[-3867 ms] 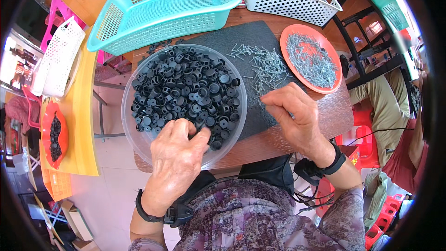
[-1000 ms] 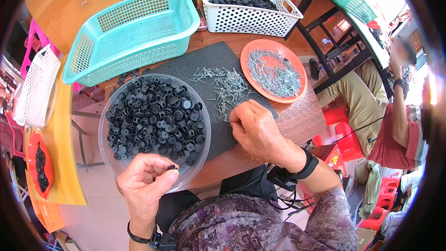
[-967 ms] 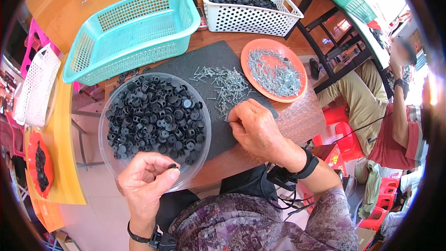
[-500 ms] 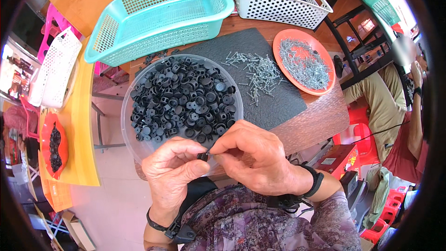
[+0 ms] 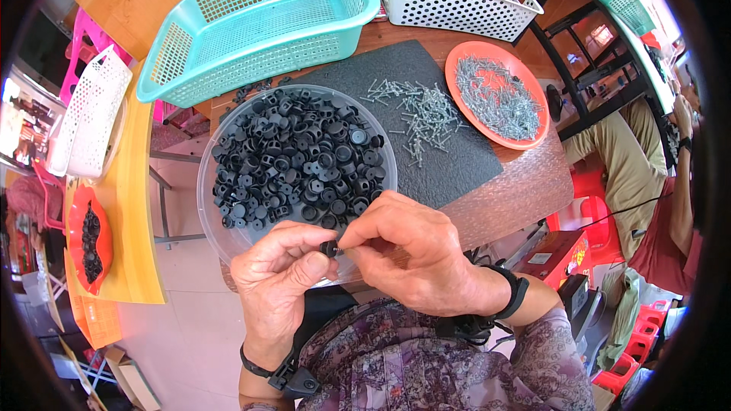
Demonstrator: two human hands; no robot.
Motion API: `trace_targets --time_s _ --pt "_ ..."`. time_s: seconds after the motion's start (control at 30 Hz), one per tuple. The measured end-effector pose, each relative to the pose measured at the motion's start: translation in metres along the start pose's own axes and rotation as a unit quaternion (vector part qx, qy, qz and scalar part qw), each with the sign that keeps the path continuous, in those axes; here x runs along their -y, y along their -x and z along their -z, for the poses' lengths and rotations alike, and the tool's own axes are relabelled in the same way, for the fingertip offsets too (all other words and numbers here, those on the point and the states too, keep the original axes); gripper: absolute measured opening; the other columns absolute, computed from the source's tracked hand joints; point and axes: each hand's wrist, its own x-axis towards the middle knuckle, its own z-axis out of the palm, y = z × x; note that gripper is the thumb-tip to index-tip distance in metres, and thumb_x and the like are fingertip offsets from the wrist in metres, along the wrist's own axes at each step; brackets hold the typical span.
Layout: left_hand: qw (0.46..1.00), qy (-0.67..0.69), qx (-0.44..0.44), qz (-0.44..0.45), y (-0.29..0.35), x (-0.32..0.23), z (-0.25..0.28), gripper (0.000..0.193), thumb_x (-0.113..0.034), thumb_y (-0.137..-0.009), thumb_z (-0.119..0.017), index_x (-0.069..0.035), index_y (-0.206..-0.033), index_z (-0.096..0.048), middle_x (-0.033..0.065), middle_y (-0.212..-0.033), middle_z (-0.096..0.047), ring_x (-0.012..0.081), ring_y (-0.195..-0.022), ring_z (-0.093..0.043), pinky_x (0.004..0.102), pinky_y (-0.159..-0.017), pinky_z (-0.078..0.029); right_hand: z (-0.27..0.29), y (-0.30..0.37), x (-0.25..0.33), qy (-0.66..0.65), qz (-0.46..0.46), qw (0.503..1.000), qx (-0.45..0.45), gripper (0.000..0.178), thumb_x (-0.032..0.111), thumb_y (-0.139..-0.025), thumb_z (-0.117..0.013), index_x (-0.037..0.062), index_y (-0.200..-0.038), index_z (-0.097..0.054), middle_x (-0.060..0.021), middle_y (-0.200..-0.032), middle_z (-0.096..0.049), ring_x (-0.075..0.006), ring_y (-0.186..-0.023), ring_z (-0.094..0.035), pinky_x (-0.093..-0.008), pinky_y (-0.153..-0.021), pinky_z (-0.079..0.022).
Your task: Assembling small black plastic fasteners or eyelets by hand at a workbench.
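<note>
My left hand (image 5: 278, 278) pinches a small round black plastic part (image 5: 329, 248) between thumb and fingertips. Close against it, my right hand (image 5: 407, 255) is closed in a pinch. A thin metal glint at its fingertips looks like a screw (image 5: 337, 250), mostly hidden by the fingers. Both hands are over the near rim of a clear round tub (image 5: 204, 190), which is heaped with similar black plastic parts (image 5: 297, 156). To the right of the tub, a loose pile of silver screws (image 5: 430, 116) lies on a dark mat (image 5: 468, 175).
An orange plate (image 5: 525, 141) of more screws stands at the right. Behind are a teal basket (image 5: 266, 61) and a white basket (image 5: 457, 15) with black parts. A red dish (image 5: 101, 262) of black pieces sits on the yellow table at left. Another person sits at far right.
The black part has turned and lifted slightly in my left fingers, showing more of its round side. My right fingertips have shifted slightly beside it.
</note>
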Motion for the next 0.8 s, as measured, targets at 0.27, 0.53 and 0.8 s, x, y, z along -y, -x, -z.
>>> trace_targets --time_s 0.27,0.53,0.8 --pt "0.993 -0.106 -0.006 -0.051 0.003 0.0 0.002 0.021 -0.003 -0.078 -0.07 0.005 -0.096 -0.065 0.0078 -0.093 -0.059 0.0126 -0.08 -0.058 0.0226 -0.071 -0.048 0.0 -0.003 -0.002 0.031 0.028 0.999 0.012 0.018 -0.008 -0.07 -0.064 0.0012 -0.085 -0.061 -0.0072 -0.075 -0.06 -0.0186 -0.066 -0.057 -0.0276 -0.055 -0.045" --pt "0.998 -0.05 -0.007 -0.035 0.001 -0.001 0.002 0.021 -0.004 -0.077 -0.071 0.006 -0.095 -0.065 0.0091 -0.091 -0.059 0.0134 -0.077 -0.059 0.023 -0.068 -0.049 -0.005 -0.002 0.005 -0.003 0.002 1.0 -0.011 0.019 -0.008 -0.071 -0.063 0.0017 -0.087 -0.061 -0.0079 -0.074 -0.058 -0.0172 -0.062 -0.056 -0.0267 -0.052 -0.045" --pt "0.997 -0.05 -0.021 -0.055 0.003 -0.002 0.001 0.024 -0.006 -0.077 -0.072 0.007 -0.095 -0.064 0.0094 -0.088 -0.059 0.0135 -0.071 -0.06 0.0222 -0.063 -0.051 -0.006 -0.006 0.01 -0.001 0.02 1.0 -0.015 0.02 -0.007 -0.071 -0.065 0.0018 -0.088 -0.06 -0.0083 -0.074 -0.058 -0.0168 -0.059 -0.057 -0.0262 -0.051 -0.045"
